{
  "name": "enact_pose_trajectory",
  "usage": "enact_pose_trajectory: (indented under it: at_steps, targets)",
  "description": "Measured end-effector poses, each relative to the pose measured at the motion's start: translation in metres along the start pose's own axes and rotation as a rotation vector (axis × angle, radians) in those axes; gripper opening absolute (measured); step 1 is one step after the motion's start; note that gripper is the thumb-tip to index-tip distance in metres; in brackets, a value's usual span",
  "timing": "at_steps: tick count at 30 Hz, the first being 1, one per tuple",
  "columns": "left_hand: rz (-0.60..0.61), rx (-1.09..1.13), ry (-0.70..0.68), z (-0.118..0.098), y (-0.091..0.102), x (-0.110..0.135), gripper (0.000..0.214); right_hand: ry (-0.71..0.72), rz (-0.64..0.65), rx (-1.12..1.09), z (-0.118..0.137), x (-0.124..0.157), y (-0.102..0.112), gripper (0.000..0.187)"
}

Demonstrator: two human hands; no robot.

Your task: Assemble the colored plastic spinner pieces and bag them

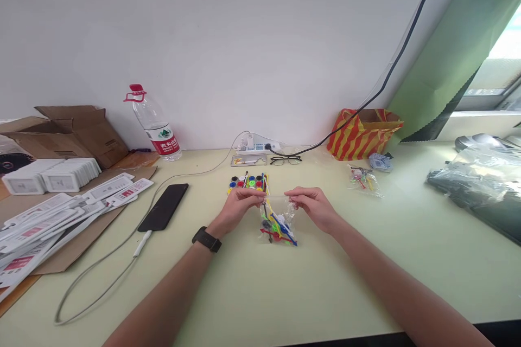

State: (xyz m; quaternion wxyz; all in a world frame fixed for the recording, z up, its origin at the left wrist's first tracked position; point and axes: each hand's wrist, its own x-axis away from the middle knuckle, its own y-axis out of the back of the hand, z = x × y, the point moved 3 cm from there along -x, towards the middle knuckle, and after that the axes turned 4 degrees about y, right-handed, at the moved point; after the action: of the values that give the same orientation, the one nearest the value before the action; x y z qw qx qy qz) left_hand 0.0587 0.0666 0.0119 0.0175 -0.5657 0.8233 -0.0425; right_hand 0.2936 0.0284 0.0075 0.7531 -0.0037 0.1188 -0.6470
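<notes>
Between my two hands hangs a small clear plastic bag [278, 222], its top edge stretched straight. My left hand [241, 207], with a black watch [207, 239] on the wrist, pinches the upper left corner. At the upper right corner my right hand [313, 207] pinches the same edge. Inside the bag lie colourful plastic arrows and round pieces in red, blue, yellow, green, white and black. Just behind my left hand, several coloured discs [252, 179] stand in rows with more arrows beside them, partly hidden by my fingers.
A phone [164, 207] on a charging cable lies left, near white cards [61, 217] and a cardboard box [77, 135]. A water bottle [160, 127], power strip [258, 146], glasses [285, 160] and striped bag [362, 135] line the back. Another filled clear bag [363, 180] lies right.
</notes>
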Motion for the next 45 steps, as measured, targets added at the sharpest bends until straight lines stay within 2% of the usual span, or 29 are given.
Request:
enact_pose_trajectory:
  at_steps: [4, 10, 15, 20, 24, 30, 38, 43, 45]
  targets:
    - [0.004, -0.002, -0.020, 0.002, -0.001, -0.001, 0.018, 0.079, 0.035, 0.057, 0.006, 0.001, -0.001, 0.024]
    - [0.037, -0.210, -0.085, 0.001, -0.002, -0.001, 0.033, 0.200, 0.039, 0.338, 0.012, 0.003, -0.002, 0.028]
    - [0.085, -0.313, -0.136, 0.000, -0.007, 0.000, 0.026, 0.222, 0.017, 0.461, 0.011, 0.003, -0.001, 0.031]
    - [0.077, -0.401, -0.178, -0.002, -0.009, 0.003, 0.026, 0.122, 0.076, 0.389, 0.010, 0.003, -0.003, 0.030]
    - [0.076, -0.351, -0.184, -0.004, -0.007, 0.003, 0.026, 0.114, 0.049, 0.310, 0.010, 0.001, -0.001, 0.029]
    - [0.079, -0.216, -0.126, -0.006, -0.005, 0.004, 0.024, 0.151, 0.017, 0.264, 0.012, 0.000, 0.002, 0.026]
    - [-0.028, -0.189, -0.130, -0.003, -0.001, 0.001, 0.015, 0.240, 0.028, 0.202, 0.012, 0.001, 0.002, 0.021]
    - [-0.021, -0.149, -0.113, -0.006, -0.010, 0.006, 0.022, 0.275, 0.030, 0.220, 0.015, 0.003, -0.002, 0.019]
    - [-0.005, -0.162, -0.096, -0.008, -0.016, 0.009, 0.019, 0.288, 0.032, 0.222, 0.016, 0.004, -0.005, 0.019]
